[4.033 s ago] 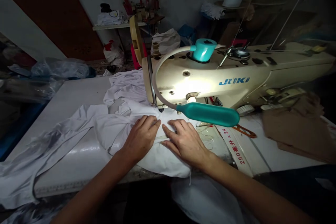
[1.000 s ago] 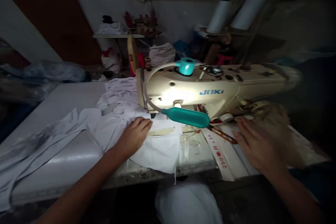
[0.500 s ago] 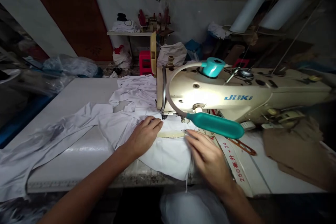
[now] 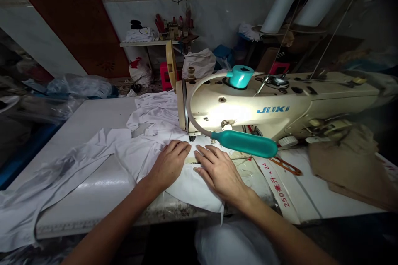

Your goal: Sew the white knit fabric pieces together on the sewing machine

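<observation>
A sewing machine (image 4: 236, 107) with a teal lamp (image 4: 248, 143) stands across the table. White fabric (image 4: 199, 188) lies under its needle area and toward the table's front edge. My left hand (image 4: 171, 163) rests palm down on the fabric, just left of the presser foot, its fingers together and slightly bent. Close beside it on the right, my right hand (image 4: 219, 169) lies flat on the same fabric with its fingers spread. The needle itself is too small to make out.
More white fabric (image 4: 74, 161) trails over the table (image 4: 93, 182) to the left. Orange-handled snips (image 4: 287, 166) and brown cloth (image 4: 351, 169) lie at the right. Thread cones (image 4: 278, 10) stand behind the machine. A side table (image 4: 146, 44) is at the back wall.
My right hand has moved left across the fabric, closer to my left hand, and its fingers are more spread. The view has shifted slightly. My left hand stays beside the presser foot.
</observation>
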`<state>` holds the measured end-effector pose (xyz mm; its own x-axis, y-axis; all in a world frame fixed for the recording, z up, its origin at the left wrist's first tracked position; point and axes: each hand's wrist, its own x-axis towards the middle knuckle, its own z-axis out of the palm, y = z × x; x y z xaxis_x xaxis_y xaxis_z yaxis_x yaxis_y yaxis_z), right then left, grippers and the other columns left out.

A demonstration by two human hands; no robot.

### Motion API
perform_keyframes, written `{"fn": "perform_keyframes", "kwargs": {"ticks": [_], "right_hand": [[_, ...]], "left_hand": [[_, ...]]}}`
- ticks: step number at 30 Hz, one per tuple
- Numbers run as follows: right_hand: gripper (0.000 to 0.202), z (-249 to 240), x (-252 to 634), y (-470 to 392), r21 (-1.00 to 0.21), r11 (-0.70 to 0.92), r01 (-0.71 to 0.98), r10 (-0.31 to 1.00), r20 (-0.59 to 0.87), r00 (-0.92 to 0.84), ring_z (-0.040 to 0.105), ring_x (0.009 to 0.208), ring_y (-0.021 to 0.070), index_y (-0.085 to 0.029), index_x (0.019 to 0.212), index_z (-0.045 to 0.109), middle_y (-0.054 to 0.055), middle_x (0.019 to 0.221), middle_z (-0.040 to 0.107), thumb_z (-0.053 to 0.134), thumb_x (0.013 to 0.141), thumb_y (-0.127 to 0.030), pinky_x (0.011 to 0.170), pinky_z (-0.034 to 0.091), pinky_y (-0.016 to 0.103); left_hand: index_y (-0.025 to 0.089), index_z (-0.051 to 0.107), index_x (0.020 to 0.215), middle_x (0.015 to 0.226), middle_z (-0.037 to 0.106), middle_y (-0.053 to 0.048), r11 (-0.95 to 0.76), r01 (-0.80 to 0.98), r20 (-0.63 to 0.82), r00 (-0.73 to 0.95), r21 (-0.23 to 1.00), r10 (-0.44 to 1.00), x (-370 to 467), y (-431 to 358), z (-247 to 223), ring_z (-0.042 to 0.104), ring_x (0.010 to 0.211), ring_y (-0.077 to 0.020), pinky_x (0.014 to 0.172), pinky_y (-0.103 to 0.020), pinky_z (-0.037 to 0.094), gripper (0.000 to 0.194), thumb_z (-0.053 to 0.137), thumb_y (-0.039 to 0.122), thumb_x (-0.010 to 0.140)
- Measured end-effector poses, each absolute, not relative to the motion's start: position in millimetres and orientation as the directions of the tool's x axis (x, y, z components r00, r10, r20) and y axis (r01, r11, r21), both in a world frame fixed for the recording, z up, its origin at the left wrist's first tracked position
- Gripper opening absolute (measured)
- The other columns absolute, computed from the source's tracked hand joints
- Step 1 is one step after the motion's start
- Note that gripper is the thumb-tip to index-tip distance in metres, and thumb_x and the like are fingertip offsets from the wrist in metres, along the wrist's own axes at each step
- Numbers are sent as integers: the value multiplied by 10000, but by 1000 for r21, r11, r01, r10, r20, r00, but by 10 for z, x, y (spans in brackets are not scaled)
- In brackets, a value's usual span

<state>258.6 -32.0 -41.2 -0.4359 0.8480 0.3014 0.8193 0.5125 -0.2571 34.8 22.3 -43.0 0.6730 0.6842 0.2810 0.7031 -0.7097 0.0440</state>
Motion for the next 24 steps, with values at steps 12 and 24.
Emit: {"fn": "perform_keyframes", "kwargs": {"ticks": [12,24], "right_hand": [[457,-429,2614,-234,-275,513,813,848,307,-431,518,1382,341,-233,1484,565,92,1539,570,563,1052,-383,1127,455,537],[455,-415,2622,-207,-255,522,814,843,302,-445,527,1386,339,-235,1485,573,104,1513,594,551,1056,-385,1131,457,531]], "left_hand": [[160,609,1378,1365,663,-105,-723,690,290,685,35,668,331,286,-396,540,1255,-277,1034,-428,506,389,460,91,1026],[160,596,1407,1403,652,-122,-727,685,300,684,51,665,315,307,-411,543,1305,-273,1017,-435,557,412,453,94,1026]]}}
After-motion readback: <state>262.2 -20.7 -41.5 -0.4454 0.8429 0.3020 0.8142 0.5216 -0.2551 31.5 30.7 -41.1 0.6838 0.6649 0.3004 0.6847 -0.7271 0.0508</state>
